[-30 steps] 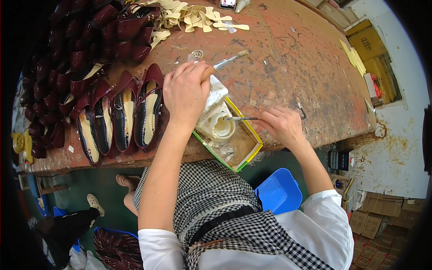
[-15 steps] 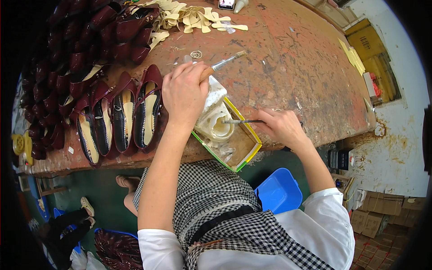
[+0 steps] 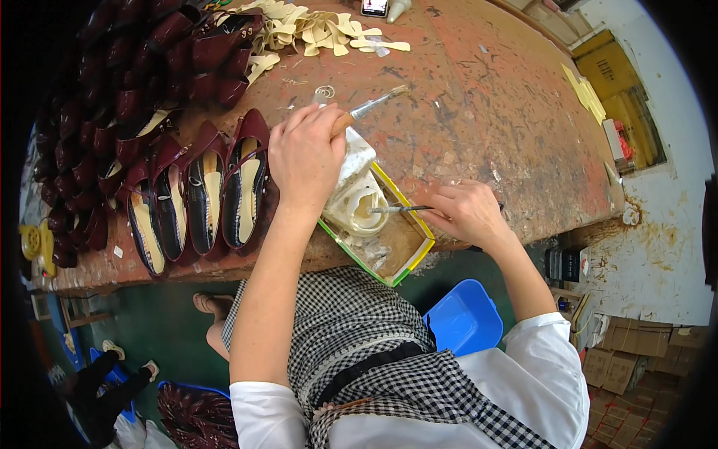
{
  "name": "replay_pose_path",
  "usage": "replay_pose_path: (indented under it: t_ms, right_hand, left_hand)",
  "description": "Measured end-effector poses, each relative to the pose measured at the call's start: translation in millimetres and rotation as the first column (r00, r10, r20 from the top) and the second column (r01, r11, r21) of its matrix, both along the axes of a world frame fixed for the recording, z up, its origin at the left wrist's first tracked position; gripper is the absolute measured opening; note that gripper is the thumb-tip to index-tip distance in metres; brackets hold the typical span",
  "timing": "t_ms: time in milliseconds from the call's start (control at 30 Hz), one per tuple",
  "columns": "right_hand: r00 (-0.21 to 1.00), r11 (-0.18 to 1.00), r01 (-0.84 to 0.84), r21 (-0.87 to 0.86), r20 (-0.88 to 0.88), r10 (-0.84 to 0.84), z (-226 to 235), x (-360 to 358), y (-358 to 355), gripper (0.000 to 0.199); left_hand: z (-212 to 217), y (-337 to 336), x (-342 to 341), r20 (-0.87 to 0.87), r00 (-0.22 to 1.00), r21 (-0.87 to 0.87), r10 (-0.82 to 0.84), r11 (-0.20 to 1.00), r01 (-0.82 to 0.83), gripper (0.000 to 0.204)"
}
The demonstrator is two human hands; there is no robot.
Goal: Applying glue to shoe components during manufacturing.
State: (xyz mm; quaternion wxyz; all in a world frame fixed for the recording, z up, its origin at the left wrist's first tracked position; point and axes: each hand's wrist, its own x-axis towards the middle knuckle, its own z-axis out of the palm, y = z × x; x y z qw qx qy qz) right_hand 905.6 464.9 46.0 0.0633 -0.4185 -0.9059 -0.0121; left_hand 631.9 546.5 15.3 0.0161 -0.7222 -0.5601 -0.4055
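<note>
The work stood partway: in a row left of centre, four dark red shoes point(image 3: 208, 194) lay with cream lining showing inside, while a pile of loose cream pieces point(image 3: 321, 31) lay outside any shoe at the top of the frame. Whether the lining in the row was fixed down could not be told. At the centre, a smeared white pot point(image 3: 344, 209) sat in a yellow-and-green box lid point(image 3: 413, 263) near the table's point(image 3: 516, 142) front edge. The right hand point(image 3: 467, 213), its fingers pinched together, gripped a thin brush point(image 3: 396, 209) whose tip was in the pot's mouth. The left hand point(image 3: 307, 161), curled nearly closed, had hold of a wide brush point(image 3: 366, 110), bristles toward the upper right, clear of the pot; its palm and thumb were hidden. The left forearm crossed between the shoes and the lid, blocking the direct way across. A tall heap of shoes point(image 3: 134, 90) crowded the upper left, a phone point(image 3: 374, 7) lay at the top edge, and a blue bin point(image 3: 465, 318) stood below the table.
</note>
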Motion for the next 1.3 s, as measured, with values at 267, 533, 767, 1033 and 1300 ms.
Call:
replay_pose_path:
  t_ms: [267, 533, 767, 1033, 1300]
  right_hand:
    - [0.998, 0.996, 0.027, 0.081, -0.055, -0.023, -10.6, -1.1, 4.3, 0.025]
    - [0.998, 0.980, 0.039, 0.195, 0.038, -0.048, -14.3, -4.4, 3.5, 0.025]
    - [0.993, 0.991, 0.114, 0.068, -0.025, -0.113, -7.9, -8.3, 0.2, 0.020]
    - [0.998, 0.979, 0.054, 0.196, 0.030, -0.061, -11.4, -4.7, 5.0, 0.031]
    - [0.998, 0.984, 0.062, 0.165, -0.010, -0.062, -15.8, -8.4, 4.4, 0.027]
  left_hand:
    - [0.5, 0.0, 0.7, 0.001, 1.000, -0.010, -0.003, 1.000, 0.003, 0.024]
    - [-0.2, 0.5, 0.6, -0.002, 1.000, -0.002, -0.002, 1.000, 0.002, 0.024]
    - [0.4, 0.1, 0.5, 0.001, 1.000, 0.005, -0.002, 1.000, 0.002, 0.024]
    - [-0.8, 0.7, 0.5, -0.006, 1.000, 0.002, -0.001, 1.000, 0.001, 0.024]
    - [-1.0, 0.7, 0.3, -0.001, 1.000, -0.009, 0.000, 1.000, 0.000, 0.024]
